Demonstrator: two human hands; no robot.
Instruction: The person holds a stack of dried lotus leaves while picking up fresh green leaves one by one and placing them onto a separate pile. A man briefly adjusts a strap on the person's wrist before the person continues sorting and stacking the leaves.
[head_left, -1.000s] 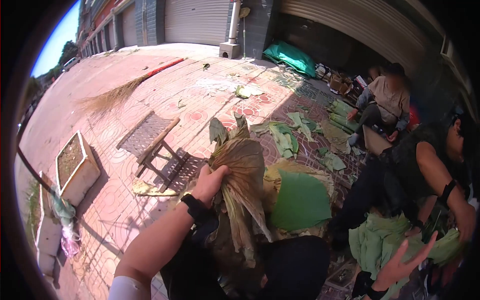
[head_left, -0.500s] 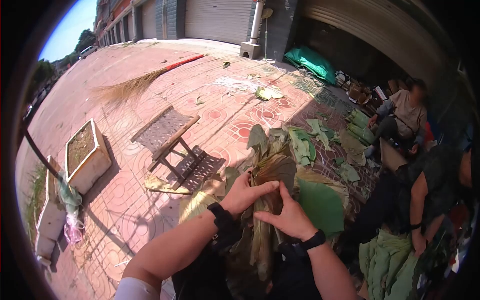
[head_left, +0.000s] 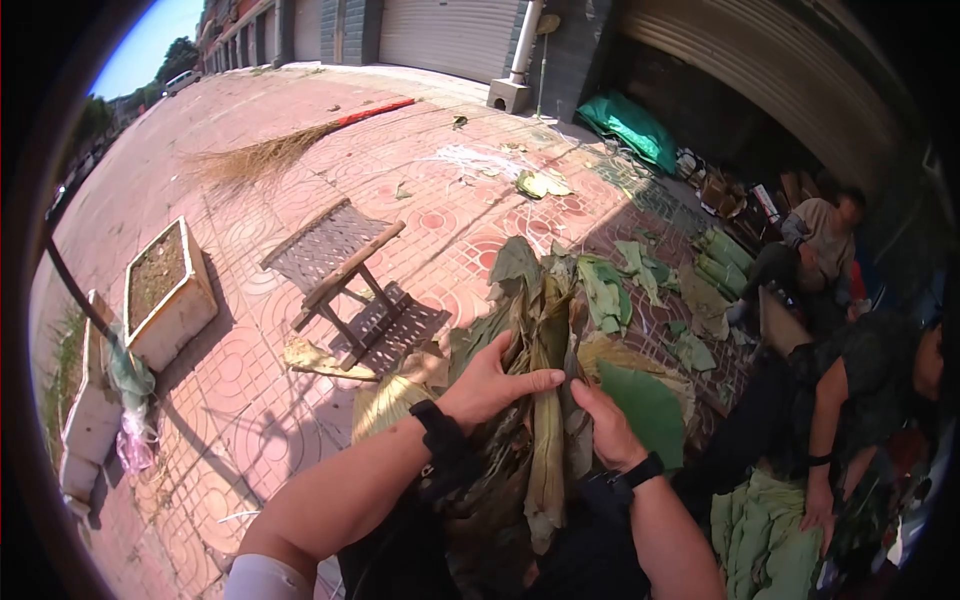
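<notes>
A bundle of dry, brownish-green leaves (head_left: 545,400) stands upright between my two hands, its tops spreading above them. My left hand (head_left: 492,385) grips the bundle from the left, thumb lying across the front. On the right side, my right hand (head_left: 612,430) is closed against the same leaves, with its thumb and fingertips near my left thumb. Part of each hand's fingers is hidden behind the leaves. A large green leaf (head_left: 648,412) lies just right of my right hand, and pale dry leaves (head_left: 392,404) lie to the left.
A small woven stool (head_left: 335,255) stands ahead on the left, beyond it a broom (head_left: 290,145). A planter box (head_left: 172,290) is at far left. At right, one person (head_left: 825,240) sits by leaf rolls (head_left: 722,262); a nearer person's hand (head_left: 820,510) touches stacked green leaves (head_left: 765,530).
My right hand has shifted right and turned, and its thumb has moved up off the front of the bundle. The leaves look narrower and more folded. The nearer person's hand has moved slightly down and left.
</notes>
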